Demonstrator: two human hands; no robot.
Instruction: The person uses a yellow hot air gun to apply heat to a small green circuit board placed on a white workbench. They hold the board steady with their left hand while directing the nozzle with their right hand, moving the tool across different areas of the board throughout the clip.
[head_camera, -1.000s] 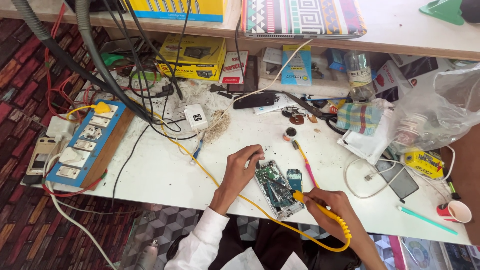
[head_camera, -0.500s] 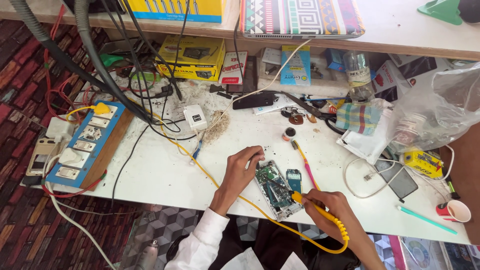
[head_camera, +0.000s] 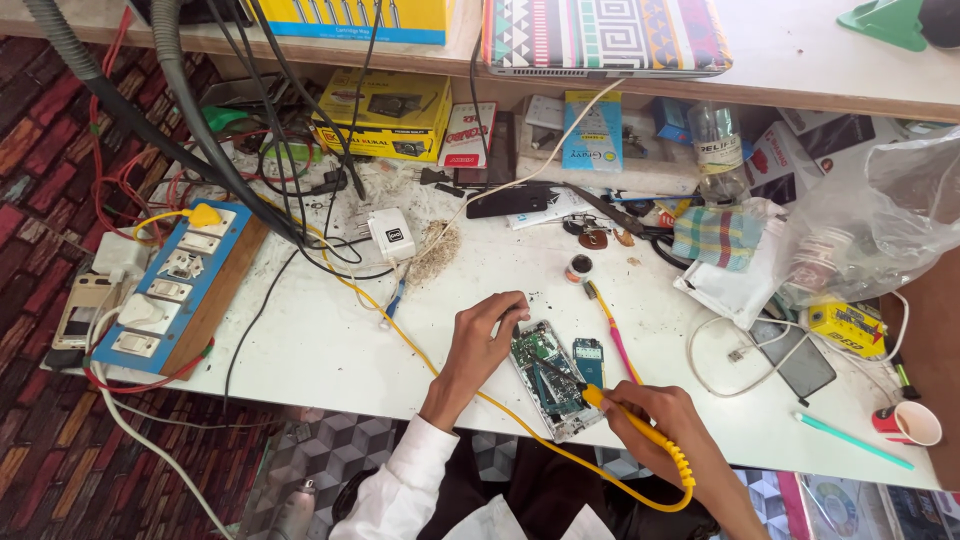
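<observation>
Head view: opened phone (head_camera: 552, 378) bares green circuitry; right hand (head_camera: 668, 428) grips soldering iron (head_camera: 612, 408).

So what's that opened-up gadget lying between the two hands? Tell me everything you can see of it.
The opened phone lies flat on the white table, near its front edge, its long side slanting toward the person. Its back is off: a green circuit board with small silvery metal parts shows inside a pale, silvery frame. The left hand steadies its upper end with the fingertips. The right hand holds a yellow-handled soldering iron, whose dark tip rests on the board. A small separate green part lies just beside it.
</observation>
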